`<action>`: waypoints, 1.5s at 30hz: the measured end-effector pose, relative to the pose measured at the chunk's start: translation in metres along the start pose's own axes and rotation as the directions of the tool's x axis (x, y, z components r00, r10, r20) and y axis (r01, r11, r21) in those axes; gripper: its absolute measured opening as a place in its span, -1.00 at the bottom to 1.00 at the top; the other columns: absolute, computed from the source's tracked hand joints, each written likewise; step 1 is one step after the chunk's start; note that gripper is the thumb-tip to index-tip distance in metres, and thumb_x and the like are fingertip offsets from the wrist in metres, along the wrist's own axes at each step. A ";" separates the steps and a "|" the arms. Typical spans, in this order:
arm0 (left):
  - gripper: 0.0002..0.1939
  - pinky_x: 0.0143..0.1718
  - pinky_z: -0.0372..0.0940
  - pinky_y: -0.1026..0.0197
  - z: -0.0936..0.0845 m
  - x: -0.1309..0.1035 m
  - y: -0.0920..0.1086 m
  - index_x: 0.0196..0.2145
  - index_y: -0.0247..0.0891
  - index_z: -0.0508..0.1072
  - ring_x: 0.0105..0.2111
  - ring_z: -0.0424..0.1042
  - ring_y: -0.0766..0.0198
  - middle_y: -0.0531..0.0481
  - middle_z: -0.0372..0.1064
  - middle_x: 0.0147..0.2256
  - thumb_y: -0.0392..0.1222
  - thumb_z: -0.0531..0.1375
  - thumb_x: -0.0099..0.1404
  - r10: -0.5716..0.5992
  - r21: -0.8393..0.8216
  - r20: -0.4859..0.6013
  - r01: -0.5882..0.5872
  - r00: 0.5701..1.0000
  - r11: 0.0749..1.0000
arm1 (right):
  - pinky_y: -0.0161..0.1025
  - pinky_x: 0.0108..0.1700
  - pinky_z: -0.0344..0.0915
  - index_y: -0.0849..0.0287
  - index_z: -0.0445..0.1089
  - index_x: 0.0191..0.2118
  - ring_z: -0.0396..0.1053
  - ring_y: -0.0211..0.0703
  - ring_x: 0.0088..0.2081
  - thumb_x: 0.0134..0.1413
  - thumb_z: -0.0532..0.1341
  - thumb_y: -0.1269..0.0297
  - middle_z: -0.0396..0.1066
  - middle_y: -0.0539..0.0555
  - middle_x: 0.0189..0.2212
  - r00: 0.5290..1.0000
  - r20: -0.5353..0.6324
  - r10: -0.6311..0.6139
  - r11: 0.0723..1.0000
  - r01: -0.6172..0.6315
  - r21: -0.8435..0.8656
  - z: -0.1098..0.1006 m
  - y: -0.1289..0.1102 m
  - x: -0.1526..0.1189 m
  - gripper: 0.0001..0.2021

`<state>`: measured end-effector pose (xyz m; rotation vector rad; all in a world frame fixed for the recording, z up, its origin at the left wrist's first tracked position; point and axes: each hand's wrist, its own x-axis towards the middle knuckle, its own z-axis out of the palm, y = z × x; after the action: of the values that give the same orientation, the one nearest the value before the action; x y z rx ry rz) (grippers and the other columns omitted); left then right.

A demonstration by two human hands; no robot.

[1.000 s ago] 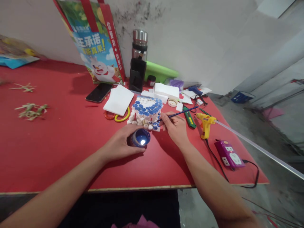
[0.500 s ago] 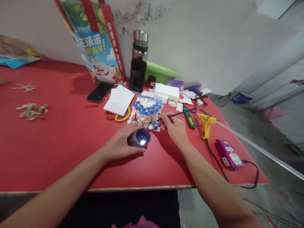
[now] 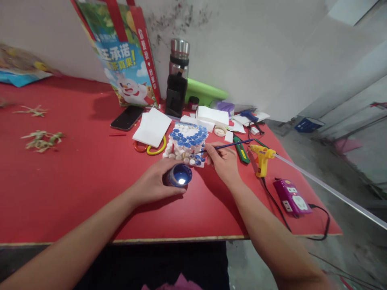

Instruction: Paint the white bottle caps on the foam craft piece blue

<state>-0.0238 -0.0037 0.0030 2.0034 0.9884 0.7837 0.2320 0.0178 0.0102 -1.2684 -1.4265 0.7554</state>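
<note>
My left hand (image 3: 157, 182) is wrapped round a small jar of blue paint (image 3: 180, 176), and a bright reflection shows on the paint. A thin dark-blue paintbrush (image 3: 232, 144) is pinched in my right hand (image 3: 222, 162). Its tip is at the front of a small white craft model (image 3: 185, 141) covered in round pieces; whether it touches is too small to tell. Blue colours the ring of rounds on top and several at the lower right. Those at the lower left are white. The model stands just beyond the jar.
On the red table (image 3: 90, 193), white sheets (image 3: 152, 128) partly cover scissors (image 3: 156, 148). A phone (image 3: 127, 117), bag (image 3: 130, 60) and bottle (image 3: 179, 56) stand behind. To the right are a green utility knife (image 3: 241, 151), yellow glue gun (image 3: 262, 158) and purple power strip (image 3: 292, 196) with a cord.
The brush tip has shifted slightly left and up on the front of the model, and its handle end sits a little lower. My left hand and the jar stay in place.
</note>
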 end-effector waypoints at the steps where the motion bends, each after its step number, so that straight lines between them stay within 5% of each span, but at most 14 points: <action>1: -0.31 0.26 0.41 -0.19 0.000 0.000 0.000 0.22 -0.12 0.56 0.19 0.55 -0.19 -0.18 0.61 0.17 0.03 0.57 0.17 0.002 -0.001 0.000 -0.002 1.000 1.000 | -0.25 -0.43 0.37 0.11 0.59 -0.30 0.44 -0.20 -0.56 0.30 0.35 -0.24 0.60 0.02 -0.50 1.000 0.012 0.001 1.000 -0.001 0.002 0.000 0.000 0.000 -0.54; 18: -0.29 0.27 0.39 -0.16 0.000 0.000 -0.003 0.23 -0.16 0.55 0.18 0.54 -0.18 -0.19 0.60 0.17 0.03 0.57 0.17 0.006 0.013 -0.005 -0.006 1.000 1.000 | -0.25 -0.39 0.33 0.11 0.53 -0.25 0.45 -0.19 -0.52 0.39 0.29 -0.13 0.57 0.00 -0.50 0.999 0.003 -0.034 0.998 0.034 -0.057 -0.004 0.000 0.002 -0.62; 28: -0.27 0.32 0.35 -0.19 0.000 -0.001 -0.003 0.24 -0.16 0.55 0.21 0.52 -0.19 -0.19 0.60 0.19 0.05 0.57 0.17 -0.005 0.015 0.002 0.004 1.000 1.000 | -0.24 -0.40 0.27 0.10 0.42 -0.26 0.40 -0.21 -0.53 0.40 0.24 -0.12 0.55 0.01 -0.48 0.996 0.090 -0.008 0.997 0.015 -0.073 -0.006 0.001 0.004 -0.63; 45: -0.30 0.24 0.42 -0.14 0.000 0.000 -0.004 0.23 -0.14 0.56 0.17 0.55 -0.17 -0.17 0.61 0.17 0.04 0.57 0.18 0.017 0.008 0.000 -0.017 1.000 1.000 | -0.25 -0.42 0.28 0.10 0.43 -0.26 0.39 -0.22 -0.56 0.39 0.25 -0.11 0.56 0.02 -0.48 0.999 0.020 -0.040 0.997 0.042 -0.065 -0.006 0.002 0.004 -0.63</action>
<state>-0.0246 -0.0021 0.0000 2.0210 0.9763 0.7901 0.2389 0.0209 0.0107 -1.2811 -1.4992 0.6997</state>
